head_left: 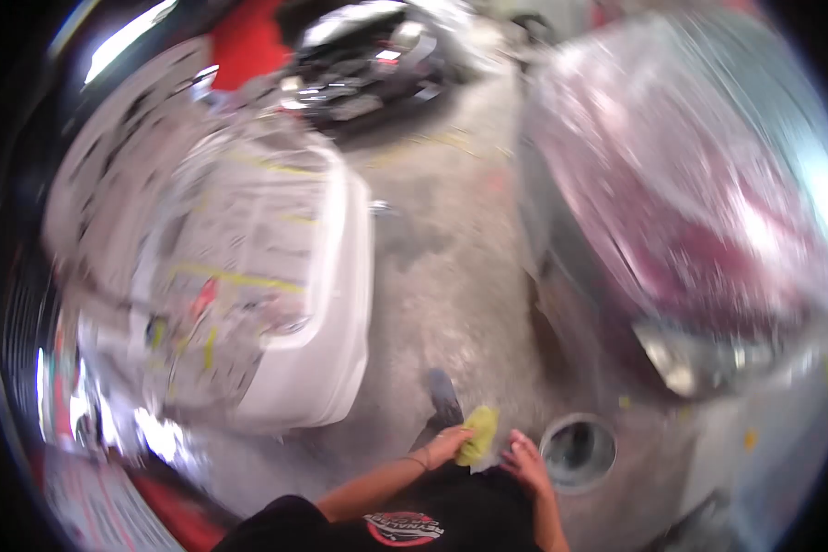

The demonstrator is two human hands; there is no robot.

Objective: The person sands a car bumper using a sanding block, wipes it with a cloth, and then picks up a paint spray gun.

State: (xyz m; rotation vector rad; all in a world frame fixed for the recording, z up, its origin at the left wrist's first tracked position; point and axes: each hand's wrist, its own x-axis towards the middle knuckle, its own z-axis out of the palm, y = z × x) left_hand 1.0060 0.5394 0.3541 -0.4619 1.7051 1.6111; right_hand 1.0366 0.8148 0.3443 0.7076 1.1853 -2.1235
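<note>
My left hand (446, 445) is closed on a crumpled yellow cloth (479, 434) in front of my body. Just to its right, my right hand (526, 462) has its fingers apart, with nothing visible in them. A small pale, whitish piece (484, 465) shows under the cloth between the hands; blur hides what it is. Beside my right hand, on the floor, stands a round bucket (578, 453) with a light rim and a dark inside.
At left stands a white car body part (345, 285) masked with paper and yellow tape. A reddish car (708, 216) under clear plastic sheeting is at right. A dark car (373, 69) stands at the back. Bare concrete floor (442, 276) runs between them.
</note>
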